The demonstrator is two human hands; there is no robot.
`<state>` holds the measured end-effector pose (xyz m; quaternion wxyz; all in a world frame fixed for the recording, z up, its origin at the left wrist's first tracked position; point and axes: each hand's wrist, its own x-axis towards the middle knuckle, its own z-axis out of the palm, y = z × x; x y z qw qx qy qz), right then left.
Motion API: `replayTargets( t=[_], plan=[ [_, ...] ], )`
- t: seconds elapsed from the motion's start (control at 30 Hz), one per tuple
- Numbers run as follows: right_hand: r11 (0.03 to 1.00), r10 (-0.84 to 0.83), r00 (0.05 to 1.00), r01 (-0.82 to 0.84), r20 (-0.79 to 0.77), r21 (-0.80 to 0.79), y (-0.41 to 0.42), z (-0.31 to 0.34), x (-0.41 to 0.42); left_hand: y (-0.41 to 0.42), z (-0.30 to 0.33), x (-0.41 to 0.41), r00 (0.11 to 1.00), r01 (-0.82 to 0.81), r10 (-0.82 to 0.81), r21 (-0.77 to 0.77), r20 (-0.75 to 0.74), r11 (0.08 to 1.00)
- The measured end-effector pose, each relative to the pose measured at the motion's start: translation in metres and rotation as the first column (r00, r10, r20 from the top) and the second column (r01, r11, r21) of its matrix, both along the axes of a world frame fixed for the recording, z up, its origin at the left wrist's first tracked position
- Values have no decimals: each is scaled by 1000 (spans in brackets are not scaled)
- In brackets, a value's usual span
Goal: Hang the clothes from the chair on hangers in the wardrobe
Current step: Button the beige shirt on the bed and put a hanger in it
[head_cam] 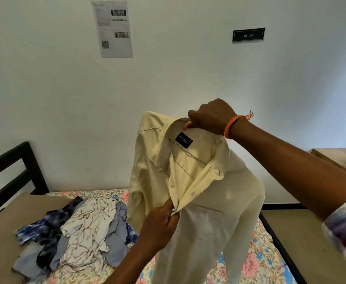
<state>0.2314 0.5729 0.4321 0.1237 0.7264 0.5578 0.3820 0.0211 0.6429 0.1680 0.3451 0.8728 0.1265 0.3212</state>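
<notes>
A pale yellow shirt (213, 201) hangs in the air in front of me, above the bed. It sits on a hanger whose thin bar (188, 153) shows inside the collar under a dark label. My right hand (209, 117), with an orange thread band at the wrist, grips the top of the collar, where the hanger hook is hidden. My left hand (162, 228) pinches the shirt's front placket at a button, lower down. A pile of several other clothes (79, 228) lies on the bed to the left: a white patterned shirt, blue and grey pieces.
The bed has a floral sheet (258, 263), a brown blanket (1, 232) on its left part and a black frame (18, 167). A wooden table (342, 158) stands at the right. The white wall behind carries a printed sheet (112, 29) and a dark sign (248, 35).
</notes>
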Motion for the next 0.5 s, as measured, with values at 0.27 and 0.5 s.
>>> replayTargets(
  t=[0.27,0.5],
  plan=[
    [1000,3,991,-1,-132,11,3,-7,-7,32,48,-17,973,-44,58,66,-224,997],
    [994,91,990,-84,-107,64,-1,-7,-12,25,130,30,908,-418,420,81,-2,905]
  ],
)
